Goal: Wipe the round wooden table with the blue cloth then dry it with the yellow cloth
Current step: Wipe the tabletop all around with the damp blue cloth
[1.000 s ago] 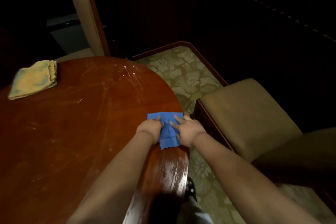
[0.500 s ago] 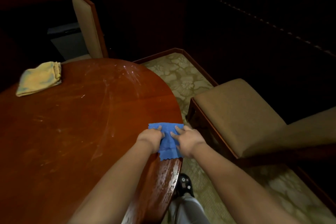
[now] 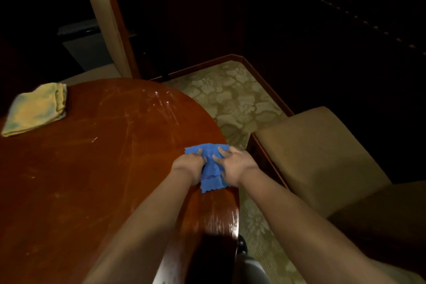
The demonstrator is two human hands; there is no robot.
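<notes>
The blue cloth (image 3: 211, 169) lies bunched at the right edge of the round wooden table (image 3: 92, 180). Both hands press on it side by side: my left hand (image 3: 189, 163) on its left part, my right hand (image 3: 235, 166) on its right part, fingers bent into the fabric. The table top is reddish brown with streaks and a wet sheen near its front right rim. The folded yellow cloth (image 3: 35, 108) rests at the far left of the table, well away from both hands.
A tan upholstered chair (image 3: 318, 157) stands close to the table's right edge. Another chair back (image 3: 108, 25) rises behind the table. Patterned carpet (image 3: 235, 101) shows between them. My shoe (image 3: 241, 243) is under the table rim.
Both hands have stayed on the blue cloth at the table's right edge, shifting only slightly. The view has swung a little.
</notes>
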